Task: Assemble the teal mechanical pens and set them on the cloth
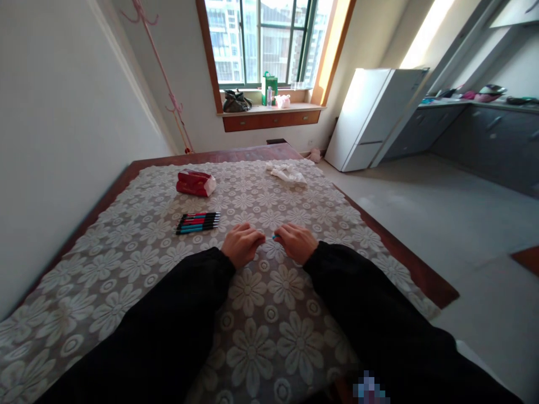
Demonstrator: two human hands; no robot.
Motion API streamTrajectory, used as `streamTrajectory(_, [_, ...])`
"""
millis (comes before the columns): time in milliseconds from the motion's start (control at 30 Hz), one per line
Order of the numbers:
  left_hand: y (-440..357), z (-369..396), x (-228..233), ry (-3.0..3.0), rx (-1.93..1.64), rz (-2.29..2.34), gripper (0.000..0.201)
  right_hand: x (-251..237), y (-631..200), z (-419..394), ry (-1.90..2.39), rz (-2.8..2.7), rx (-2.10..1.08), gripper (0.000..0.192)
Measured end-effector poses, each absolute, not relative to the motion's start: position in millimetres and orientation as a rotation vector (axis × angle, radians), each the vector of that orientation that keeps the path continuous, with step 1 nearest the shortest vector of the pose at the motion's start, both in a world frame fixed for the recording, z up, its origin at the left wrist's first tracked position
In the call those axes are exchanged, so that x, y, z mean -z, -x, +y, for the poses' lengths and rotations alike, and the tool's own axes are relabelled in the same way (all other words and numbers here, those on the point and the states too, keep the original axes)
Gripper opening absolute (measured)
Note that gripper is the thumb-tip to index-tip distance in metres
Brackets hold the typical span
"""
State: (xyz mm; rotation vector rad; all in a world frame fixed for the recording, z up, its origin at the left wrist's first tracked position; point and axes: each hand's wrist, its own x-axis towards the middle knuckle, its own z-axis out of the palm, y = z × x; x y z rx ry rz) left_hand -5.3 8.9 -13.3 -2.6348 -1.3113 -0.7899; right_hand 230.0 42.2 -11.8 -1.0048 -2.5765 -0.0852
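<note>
Left hand and right hand rest curled on the tablecloth, pinching a small blue pen between them. Pulled apart sharply, a part might spring off among the lace. More pens lie left.

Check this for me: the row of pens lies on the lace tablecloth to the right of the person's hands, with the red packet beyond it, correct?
Not quite. In the head view the row of pens lies on the lace tablecloth to the left of the left hand and right hand, not the right. The red packet is indeed beyond it.
</note>
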Motion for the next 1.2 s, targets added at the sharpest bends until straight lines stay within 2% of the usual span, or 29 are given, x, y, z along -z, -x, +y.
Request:
streamTrajectory(133, [5, 10, 12, 2.66, 0.836, -1.295, 0.018, 3, -230, 44, 0.95, -2.75, 0.175, 0.023])
streamTrajectory(267, [4, 10, 12, 2.638, 0.856, -1.267, 0.019, -1, -228, 42, 0.909, -2.79, 0.186, 0.02])
streamTrajectory(500, [3, 10, 11, 2.607, 0.837, -1.125, 0.022, -5, -225, 31, 1.027, -2.808, -0.069, 0.021])
streamTrajectory(633, [4, 11, 10, 2.569, 0.815, -1.135, 0.026, -5, -225, 31, 1.01, -2.784, -0.182, 0.029])
streamTrajectory(967, [6, 8, 11, 2.466, 1.182, -1.313, 0.022, 12, -219, 41, 0.874, -2.438, -0.524, 0.031])
streamTrajectory(1033, [4, 8, 10, 2.491, 1.248, -1.313, 0.032, 16, -218, 44, 0.812, -2.357, -0.618, 0.031])
streamTrajectory(1133, [4, 8, 8, 2.537, 1.283, -1.384, 0.06, 21, -217, 50, 0.744, -2.22, -0.739, 0.032])
streamTrajectory(1200, [4, 9, 7, 2.545, 1.186, -1.487, 0.063, 24, -219, 54, 0.742, -2.148, -0.783, 0.031])
